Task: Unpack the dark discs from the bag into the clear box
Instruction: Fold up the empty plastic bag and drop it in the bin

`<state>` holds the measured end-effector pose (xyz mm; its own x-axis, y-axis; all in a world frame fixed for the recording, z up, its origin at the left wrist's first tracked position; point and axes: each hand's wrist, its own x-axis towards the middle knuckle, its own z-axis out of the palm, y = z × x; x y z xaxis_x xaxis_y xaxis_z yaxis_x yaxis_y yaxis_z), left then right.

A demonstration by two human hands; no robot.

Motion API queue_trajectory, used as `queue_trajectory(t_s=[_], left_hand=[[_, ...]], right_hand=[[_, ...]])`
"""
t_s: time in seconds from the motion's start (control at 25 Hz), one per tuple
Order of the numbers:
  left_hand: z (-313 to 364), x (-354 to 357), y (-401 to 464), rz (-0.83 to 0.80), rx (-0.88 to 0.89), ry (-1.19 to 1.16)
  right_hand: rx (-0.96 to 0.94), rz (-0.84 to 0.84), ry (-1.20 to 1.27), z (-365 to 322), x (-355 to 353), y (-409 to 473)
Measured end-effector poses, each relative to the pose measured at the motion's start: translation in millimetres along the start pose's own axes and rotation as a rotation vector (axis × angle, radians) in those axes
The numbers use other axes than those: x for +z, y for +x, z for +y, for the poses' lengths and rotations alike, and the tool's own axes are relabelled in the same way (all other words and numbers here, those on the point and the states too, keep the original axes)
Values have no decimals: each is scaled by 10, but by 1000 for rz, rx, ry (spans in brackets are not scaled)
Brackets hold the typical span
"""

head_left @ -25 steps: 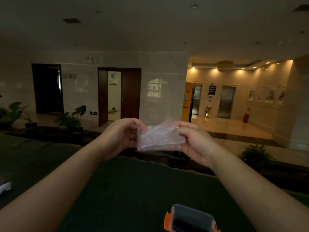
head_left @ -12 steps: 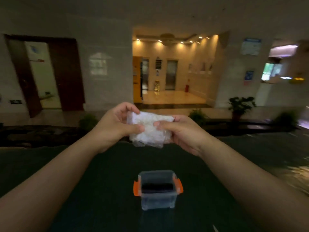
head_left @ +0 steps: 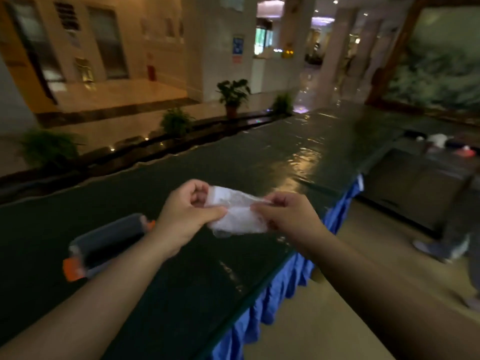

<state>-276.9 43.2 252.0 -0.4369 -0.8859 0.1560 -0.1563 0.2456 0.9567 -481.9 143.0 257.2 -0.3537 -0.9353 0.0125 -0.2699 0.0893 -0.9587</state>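
A crumpled clear plastic bag point(head_left: 237, 213) is held in the air between both hands, above the dark green table point(head_left: 207, 268). My left hand point(head_left: 185, 213) pinches its left end and my right hand point(head_left: 288, 216) pinches its right end. I see no discs through the bag. The clear box point(head_left: 104, 242) with orange latches stands on the table to the left, partly behind my left forearm. Something dark fills its inside, too blurred to tell apart.
The table's right edge with a blue skirt point(head_left: 285, 276) runs below my right arm, and beige floor lies beyond it. A second table point(head_left: 426, 162) with small items stands at the far right. Potted plants point(head_left: 233, 96) line a ledge beyond the table.
The view has swung to the right, so the box now lies at the left instead of below the hands. Both hands still hold the bag, now stretched wider and lower.
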Motion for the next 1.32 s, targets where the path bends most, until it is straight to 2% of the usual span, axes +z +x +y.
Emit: queue_trajectory(t_s=[0.08, 0.2, 0.32, 0.44, 0.52, 0.6, 0.72, 0.84, 0.96, 1.12, 1.32], left_hand=[[-14, 647, 29, 45, 3, 128], [154, 1711, 34, 15, 165, 176], [362, 2595, 18, -114, 350, 186], [497, 3311, 48, -131, 505, 286], [528, 3670, 70, -167, 595, 356], [467, 3978, 101, -226, 668, 387], [244, 4250, 251, -293, 663, 522], [-158, 4463, 558, -354, 524, 776], [-645, 4646, 956, -379, 406, 930], [-1241, 5051, 1552, -430, 366, 924], [-1914, 5679, 2371, -564, 259, 799]], right_hand=[[-25, 178, -130, 240, -328, -113], [-99, 300, -156, 534, -933, -243], [-119, 288, 2, 739, -1626, -304], [-38, 189, 316, 944, -2336, -338], [-21, 164, 349, 1123, -2688, -320], [28, 214, 324, 1353, -2976, -255], [99, 328, 183, 1771, -3320, -66], [215, 451, -158, 2429, -3680, 154], [286, 464, -380, 3073, -3970, 398], [343, 413, -535, 3691, -4218, 853], [522, 288, -689, 4444, -4451, 1742]])
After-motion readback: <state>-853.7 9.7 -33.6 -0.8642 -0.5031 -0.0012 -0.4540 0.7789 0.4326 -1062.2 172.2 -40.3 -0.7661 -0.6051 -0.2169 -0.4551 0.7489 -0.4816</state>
